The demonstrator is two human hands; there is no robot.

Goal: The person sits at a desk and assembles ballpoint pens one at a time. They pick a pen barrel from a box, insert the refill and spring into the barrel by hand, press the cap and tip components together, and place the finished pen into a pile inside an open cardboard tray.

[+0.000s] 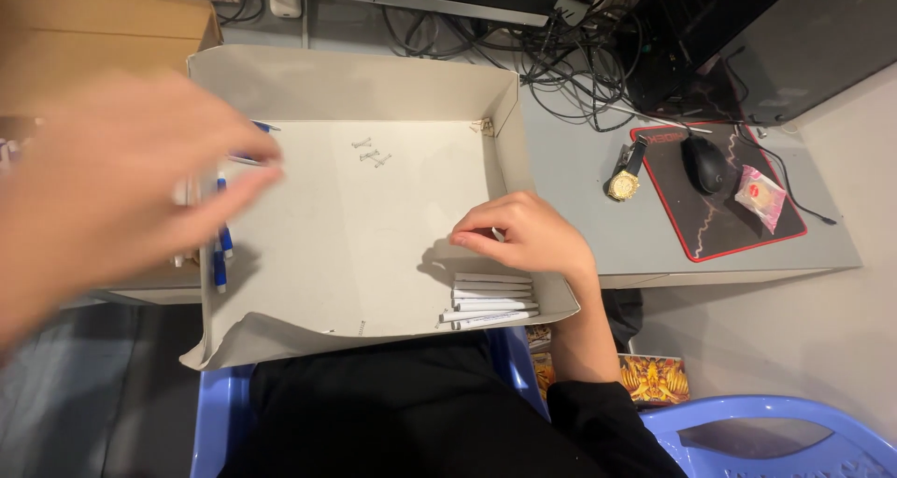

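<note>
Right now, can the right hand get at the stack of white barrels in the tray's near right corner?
Probably yes. The right hand hovers just above the white barrels inside the open tray, with nothing between them.

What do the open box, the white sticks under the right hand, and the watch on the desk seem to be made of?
The box looks like matte grey cardboard: folded flaps, one bent corner. The white sticks near the right hand look like smooth plastic tubes, possibly rolled paper; too small to tell. The watch seems shiny gold-toned metal with a dark strap, leather or rubber.

white tubes (491, 302) in box (374, 85), watch (624, 181) right
</note>
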